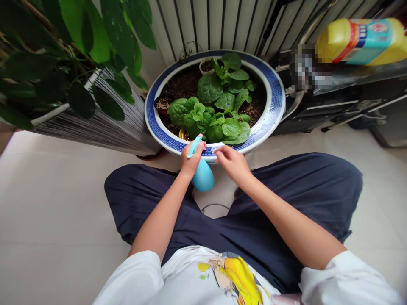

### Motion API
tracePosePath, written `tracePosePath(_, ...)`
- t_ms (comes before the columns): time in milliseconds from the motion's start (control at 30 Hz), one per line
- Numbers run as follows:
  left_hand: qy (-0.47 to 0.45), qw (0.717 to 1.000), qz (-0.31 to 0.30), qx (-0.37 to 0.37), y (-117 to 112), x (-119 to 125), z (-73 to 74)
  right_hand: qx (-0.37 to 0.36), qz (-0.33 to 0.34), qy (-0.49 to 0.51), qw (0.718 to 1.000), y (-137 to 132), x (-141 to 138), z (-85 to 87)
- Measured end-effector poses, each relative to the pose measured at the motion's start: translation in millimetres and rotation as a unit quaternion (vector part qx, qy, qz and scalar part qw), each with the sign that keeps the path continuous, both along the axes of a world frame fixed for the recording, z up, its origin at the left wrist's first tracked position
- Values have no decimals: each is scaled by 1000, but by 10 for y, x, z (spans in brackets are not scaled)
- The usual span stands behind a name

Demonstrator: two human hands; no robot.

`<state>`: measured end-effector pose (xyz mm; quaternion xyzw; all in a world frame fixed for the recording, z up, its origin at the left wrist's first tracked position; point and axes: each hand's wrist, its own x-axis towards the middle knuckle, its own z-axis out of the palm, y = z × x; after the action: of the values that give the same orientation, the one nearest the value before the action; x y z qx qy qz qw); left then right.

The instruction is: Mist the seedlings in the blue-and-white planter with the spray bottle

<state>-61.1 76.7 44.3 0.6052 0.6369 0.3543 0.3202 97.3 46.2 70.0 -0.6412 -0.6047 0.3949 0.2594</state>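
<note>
My left hand (191,160) is wrapped round the neck of a light blue spray bottle (203,177), whose rounded body hangs below the fingers. The bottle's pink nozzle tip points toward the plants. Close to its right, my right hand (232,162) is at the pot's near rim with fingers curled; whether anything small is between the fingertips cannot be made out. Just beyond both hands stands a large blue-and-white ceramic pot (276,95). Broad-leaved green plants (224,101) grow in its dark soil, and some leaves look wet.
A leafy potted plant (104,97) in a tall grey-striped planter (124,123) crowds the left. White slatted panels (216,25) rise behind the pot. At right, a yellow bottle (365,41) lies on a dark metal-framed rack (333,106). A small white cup (207,66) sits in the soil.
</note>
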Motion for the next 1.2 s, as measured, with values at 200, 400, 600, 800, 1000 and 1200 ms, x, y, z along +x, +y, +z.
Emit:
tracePosePath(200,-15,1000,-15,20,-19,-1,-8,46,-31,65,996,215,53,3)
tracePosePath(400,-32,997,-15,74,-55,31,-36,152,102,-163,969,130,-169,-81)
tracePosePath(600,-43,985,-47,162,-96,44,211,184,170,-114,961,71,-208,-30)
tracePosePath(800,-24,984,-82,158,-30,2,523,199,109,-47,973,47,-370,-7)
tracePosePath(1000,-69,979,-120,149,-30,-34,871,294,114,34,948,116,-347,205)
tracePosePath(1200,-113,961,-130,216,-61,43,983,329,169,98,924,244,-253,301)
